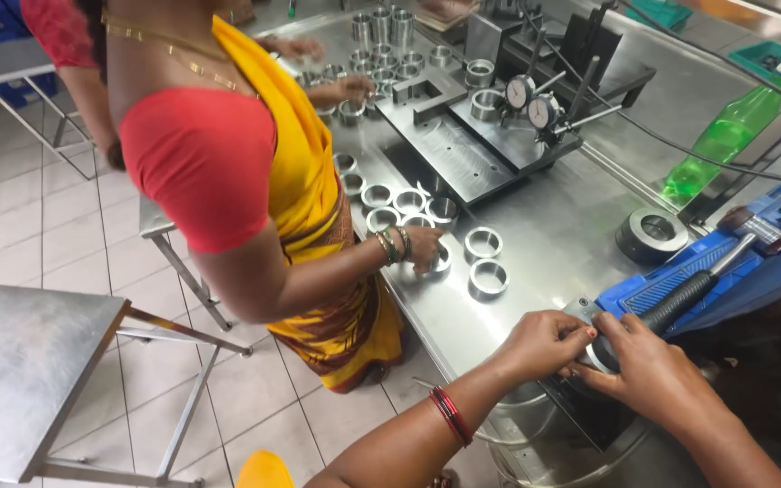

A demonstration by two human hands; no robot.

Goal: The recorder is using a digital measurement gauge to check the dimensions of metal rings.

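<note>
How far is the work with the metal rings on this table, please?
Looks done: many shiny steel rings lie loose or stacked on the steel table; checked or not, I cannot tell. In hand: the left hand and right hand together grip one round metal part at the table edge, beside a black-handled tool. A co-worker's hand touches rings too. Left: probably most rings.

Both hands, left hand [542, 342] and right hand [653, 370], close their grip on a small round steel ring [600, 354] at the steel surface [553, 244] edge, beside a black-handled tool [689, 291]
</note>
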